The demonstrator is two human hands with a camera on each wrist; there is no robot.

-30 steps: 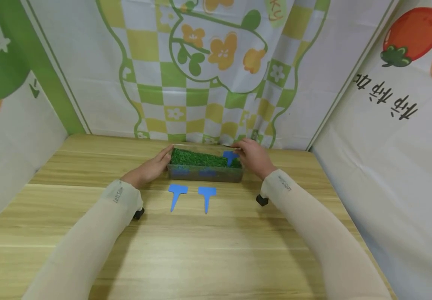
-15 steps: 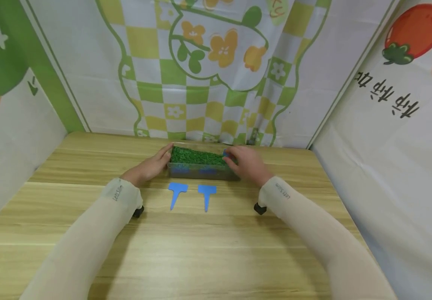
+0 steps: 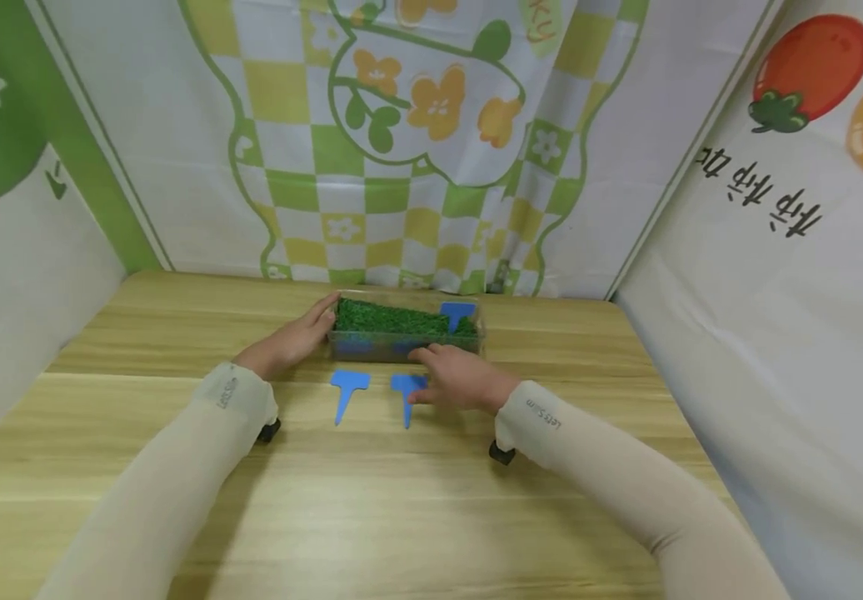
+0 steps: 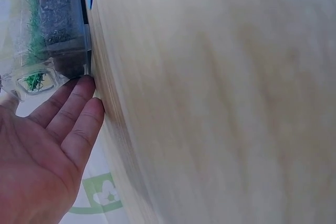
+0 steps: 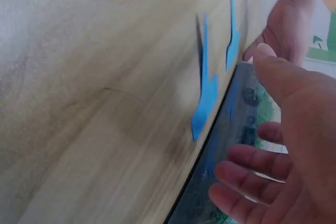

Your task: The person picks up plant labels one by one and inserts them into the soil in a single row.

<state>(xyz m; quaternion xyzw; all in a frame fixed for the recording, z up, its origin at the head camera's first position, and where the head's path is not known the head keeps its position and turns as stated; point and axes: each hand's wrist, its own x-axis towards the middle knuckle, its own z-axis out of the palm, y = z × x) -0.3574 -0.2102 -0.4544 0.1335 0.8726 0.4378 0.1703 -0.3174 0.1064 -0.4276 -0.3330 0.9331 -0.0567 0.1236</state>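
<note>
**Clear box of green turf, one blue tag planted, two on the table**

Head view: the clear box filled with green turf sits toward the far middle of the wooden table, close to the checkered backdrop. One blue tag stands upright in the turf at the box's right end. The left hand rests flat against the box's left end, fingers straight. The right hand hovers low just in front of the box, fingers loose and holding nothing, over the head of the right-hand tag. The left-hand tag lies just beside it on the table, untouched.

Left wrist view: straight fingers meet the box's lower corner where it stands on the table.

Right wrist view: the right hand is relaxed and empty beside the box wall, with both flat tags on the wood close by.
</note>
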